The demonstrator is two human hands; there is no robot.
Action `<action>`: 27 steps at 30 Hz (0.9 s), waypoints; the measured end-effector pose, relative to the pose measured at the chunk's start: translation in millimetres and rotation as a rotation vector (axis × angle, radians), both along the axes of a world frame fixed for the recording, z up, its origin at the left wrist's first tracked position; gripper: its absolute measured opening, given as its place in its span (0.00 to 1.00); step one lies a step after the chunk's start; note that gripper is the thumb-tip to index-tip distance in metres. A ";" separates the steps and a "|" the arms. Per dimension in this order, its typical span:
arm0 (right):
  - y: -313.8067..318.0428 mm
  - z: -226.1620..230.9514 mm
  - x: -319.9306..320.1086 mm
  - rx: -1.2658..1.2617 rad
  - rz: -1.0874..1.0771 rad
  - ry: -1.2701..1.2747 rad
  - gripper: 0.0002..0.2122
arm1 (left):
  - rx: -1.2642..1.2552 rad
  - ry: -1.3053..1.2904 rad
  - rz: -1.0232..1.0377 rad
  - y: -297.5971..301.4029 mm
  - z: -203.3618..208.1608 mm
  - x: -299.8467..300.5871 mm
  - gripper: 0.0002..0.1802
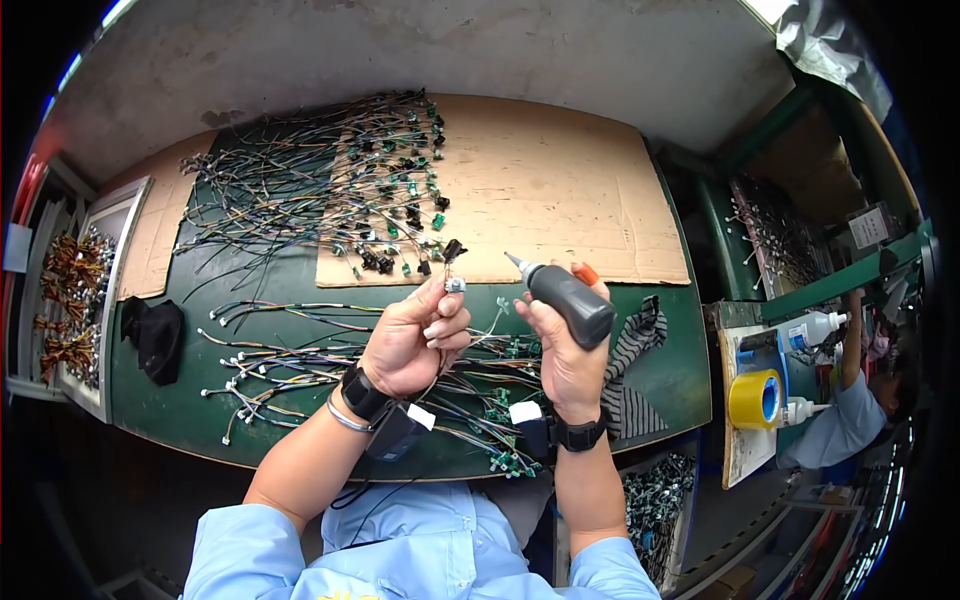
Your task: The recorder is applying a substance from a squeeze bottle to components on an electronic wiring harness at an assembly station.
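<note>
Pinched in the fingertips of my left hand [415,335] is a small pale grey wire connector [456,286], with a black connector [454,250] just above it. Wires run down from that hand over the bench. My right hand [570,365] is wrapped round a dark grey squeeze bottle [570,303], tilted so its thin nozzle [514,260] points up and left, apart from the connector. Something orange [585,273], perhaps a cap, shows by the fingers of that hand. Beneath both hands lie bundles of wire harnesses [290,365] with white and green connectors.
A large pile of harnesses [300,190] covers the back left of the green bench [640,400], partly over cardboard [550,190]. A black cloth [153,340] lies left, a striped cloth [635,375] right. Yellow tape [754,399] sits on a side table, near a co-worker's arm [852,340].
</note>
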State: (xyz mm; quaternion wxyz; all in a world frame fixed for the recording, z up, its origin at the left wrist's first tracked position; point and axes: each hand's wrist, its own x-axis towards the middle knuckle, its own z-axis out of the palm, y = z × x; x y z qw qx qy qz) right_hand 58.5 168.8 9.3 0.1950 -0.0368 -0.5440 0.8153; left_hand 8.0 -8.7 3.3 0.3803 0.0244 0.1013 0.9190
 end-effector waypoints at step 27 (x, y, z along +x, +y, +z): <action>-0.9 6.6 3.6 0.036 -0.162 0.150 0.28 | -0.486 0.014 -0.084 28.2 19.7 27.1 0.11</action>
